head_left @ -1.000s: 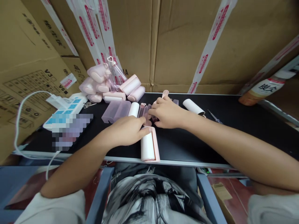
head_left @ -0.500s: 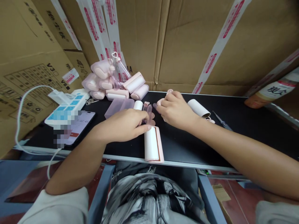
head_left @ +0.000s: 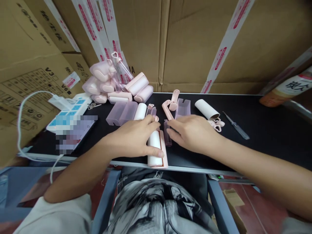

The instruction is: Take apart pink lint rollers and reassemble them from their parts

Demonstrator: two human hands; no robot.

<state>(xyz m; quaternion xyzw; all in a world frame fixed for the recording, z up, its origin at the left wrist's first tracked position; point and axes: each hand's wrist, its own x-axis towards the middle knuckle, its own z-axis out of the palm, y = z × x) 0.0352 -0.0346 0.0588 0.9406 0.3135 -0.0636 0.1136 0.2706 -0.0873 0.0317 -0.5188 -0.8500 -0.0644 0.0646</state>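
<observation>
My left hand (head_left: 133, 138) lies on a white lint roller in a pink holder (head_left: 157, 152) at the front edge of the black table (head_left: 268, 130), fingers curled round it. Just right of the roller, my right hand (head_left: 192, 131) pinches a small translucent pink tube (head_left: 167, 136). Beyond my hands lie a pink handle (head_left: 169, 105), a clear pink cover (head_left: 183, 108), a white paper roll (head_left: 207, 109) and small pink clips (head_left: 217, 124).
A pile of pink rollers and covers (head_left: 117, 86) stands at the back left. A power strip (head_left: 70, 110) with a white cable and a phone (head_left: 74, 131) lie left. A screwdriver (head_left: 236, 125) lies right. Cardboard boxes (head_left: 195, 42) wall the back.
My right hand drew back from the pink handle toward me and now holds the small tube beside the roller. My left hand slid further over the roller. The camera tilted slightly.
</observation>
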